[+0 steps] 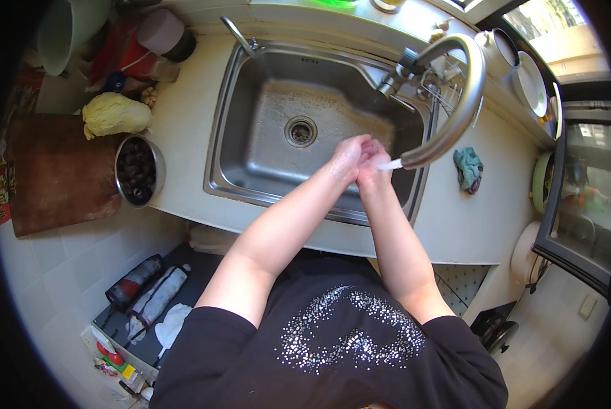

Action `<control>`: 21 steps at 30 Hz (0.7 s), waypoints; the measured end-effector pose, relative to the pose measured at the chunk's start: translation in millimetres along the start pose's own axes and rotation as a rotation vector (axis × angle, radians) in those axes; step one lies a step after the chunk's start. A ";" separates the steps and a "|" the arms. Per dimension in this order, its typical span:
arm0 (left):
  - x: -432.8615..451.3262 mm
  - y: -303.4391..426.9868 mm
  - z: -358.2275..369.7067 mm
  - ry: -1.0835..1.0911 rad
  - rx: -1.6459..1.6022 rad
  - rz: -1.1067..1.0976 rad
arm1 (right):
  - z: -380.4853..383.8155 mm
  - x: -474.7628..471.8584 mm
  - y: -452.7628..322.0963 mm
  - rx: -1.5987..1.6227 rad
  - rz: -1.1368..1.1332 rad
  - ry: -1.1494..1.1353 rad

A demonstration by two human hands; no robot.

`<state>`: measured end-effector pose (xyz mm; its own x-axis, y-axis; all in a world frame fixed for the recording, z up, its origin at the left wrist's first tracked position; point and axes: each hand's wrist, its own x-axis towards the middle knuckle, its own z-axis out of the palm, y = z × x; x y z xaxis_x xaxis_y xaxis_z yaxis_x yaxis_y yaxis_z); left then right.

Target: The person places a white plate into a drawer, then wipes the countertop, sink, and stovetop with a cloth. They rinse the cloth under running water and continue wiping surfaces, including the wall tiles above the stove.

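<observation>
My left hand [348, 155] and my right hand [376, 162] are side by side and touching over the right part of the stainless-steel sink [280, 168]. Neither hand holds anything that I can see. A white stream of water runs from the mouth of the curved gooseneck faucet [464, 112] onto my right palm. The skin of both hands looks wet, and the fingers are partly blurred and bent up. The drain strainer [301, 132] lies in the sink floor to the left of my hands.
On the left are a steel bowl of dark pieces [138, 171], a brown cutting board [62, 174] and a pale cabbage [116, 115]. A teal cloth [468, 168] lies on the right counter. A slim second tap [240, 36] stands behind the sink. A glass-fronted cabinet [589, 179] borders the right.
</observation>
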<state>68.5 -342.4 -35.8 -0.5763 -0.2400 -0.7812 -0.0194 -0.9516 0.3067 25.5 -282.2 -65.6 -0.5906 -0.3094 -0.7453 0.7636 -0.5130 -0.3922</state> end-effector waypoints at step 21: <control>52.6 10.9 -88.5 -0.060 -0.056 0.020 | -22.8 48.1 79.3 0.017 0.084 0.052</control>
<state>110.3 -382.4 -121.7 -0.6243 -0.2490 -0.7404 0.0374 -0.9563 0.2901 63.6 -319.5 -144.8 -0.5098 -0.3101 -0.8024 0.8050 -0.5009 -0.3179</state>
